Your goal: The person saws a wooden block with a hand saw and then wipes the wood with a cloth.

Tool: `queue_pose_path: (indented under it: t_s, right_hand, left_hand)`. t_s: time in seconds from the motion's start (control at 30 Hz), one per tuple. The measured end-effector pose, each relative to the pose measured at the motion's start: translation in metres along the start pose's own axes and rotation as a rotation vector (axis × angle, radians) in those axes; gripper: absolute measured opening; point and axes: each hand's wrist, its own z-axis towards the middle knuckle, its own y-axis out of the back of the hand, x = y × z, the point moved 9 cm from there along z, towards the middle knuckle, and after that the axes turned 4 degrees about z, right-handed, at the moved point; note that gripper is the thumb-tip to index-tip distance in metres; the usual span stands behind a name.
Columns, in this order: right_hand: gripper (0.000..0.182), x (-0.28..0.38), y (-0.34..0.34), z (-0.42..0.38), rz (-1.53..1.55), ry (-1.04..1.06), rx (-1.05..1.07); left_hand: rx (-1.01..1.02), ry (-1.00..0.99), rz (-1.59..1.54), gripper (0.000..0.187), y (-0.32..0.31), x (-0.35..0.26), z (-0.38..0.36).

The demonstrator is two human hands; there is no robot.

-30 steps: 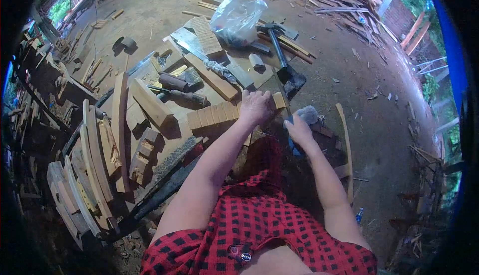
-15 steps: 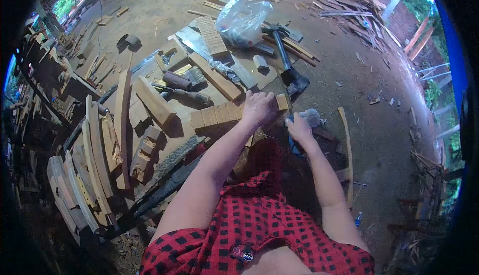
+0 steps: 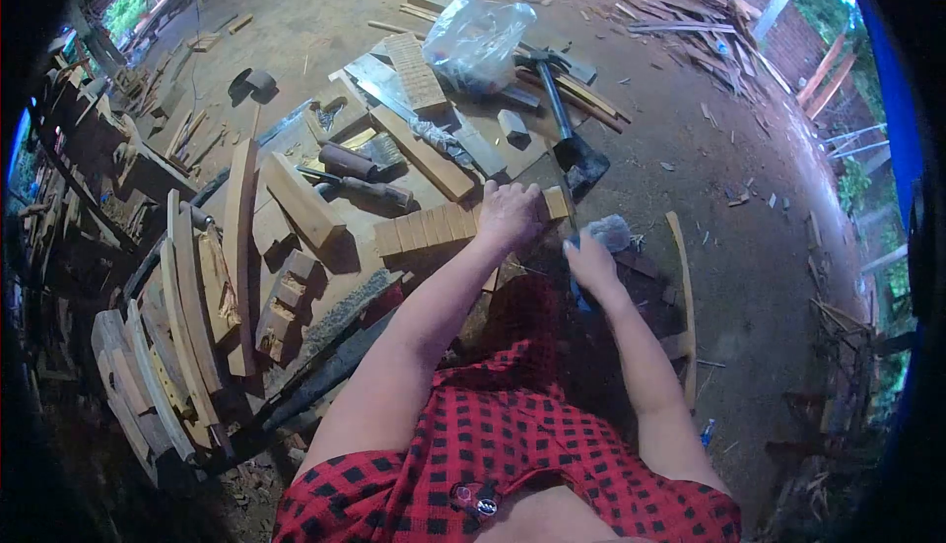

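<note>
My left hand (image 3: 510, 216) is closed over a wooden block (image 3: 424, 232) with several evenly spaced cuts across its top, pressing it down on the work surface. My right hand (image 3: 593, 265) is wrapped around the blue handle of a handsaw (image 3: 568, 188). The thin saw blade stands against the block's right end, close to my left fingers. Part of the handle is hidden by my right hand. Beyond the blade lies a hammer (image 3: 554, 95) with a dark handle, and a dark axe-like head (image 3: 581, 164) is near it.
Chisels (image 3: 370, 188) with wooden handles, a wide brush (image 3: 386, 152) and wood pieces (image 3: 301, 206) lie on my left. A clear plastic bag (image 3: 478, 45) sits at the back. A crumpled plastic wad (image 3: 609, 234) is by my right hand. A curved wooden strip (image 3: 685, 297) is on the right.
My right hand has drawn slightly back toward my body with the saw. My left hand has stayed on the wooden block.
</note>
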Motion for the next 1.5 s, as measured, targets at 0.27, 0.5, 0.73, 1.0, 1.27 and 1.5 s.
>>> queue_pose_path:
  t_s: [0.27, 0.5, 0.73, 1.0, 1.27, 1.5]
  right_hand:
    - [0.036, -0.029, -0.006, -0.080, -0.029, -0.072, -0.010]
    - [0.041, -0.004, 0.003, -0.019, -0.015, -0.014, -0.025]
    - [0.039, 0.015, 0.012, 0.020, -0.066, -0.049, -0.043]
    - [0.038, 0.012, 0.011, 0.017, -0.082, -0.069, -0.051]
    - [0.039, 0.008, 0.010, -0.014, -0.045, 0.038, -0.064]
    - [0.037, -0.028, 0.000, -0.099, -0.058, -0.146, 0.078]
  left_hand:
    - [-0.012, 0.007, -0.029, 0.035, 0.009, -0.002, -0.003]
    - [0.047, 0.031, -0.013, 0.036, 0.010, -0.003, -0.002]
    - [0.051, -0.017, 0.009, 0.054, 0.002, -0.001, -0.002]
    - [-0.051, -0.027, 0.124, 0.062, 0.020, 0.010, -0.033]
    - [-0.040, 0.038, 0.079, 0.056, 0.025, 0.013, -0.031]
    - [-0.009, 0.054, 0.036, 0.053, 0.025, 0.014, -0.031]
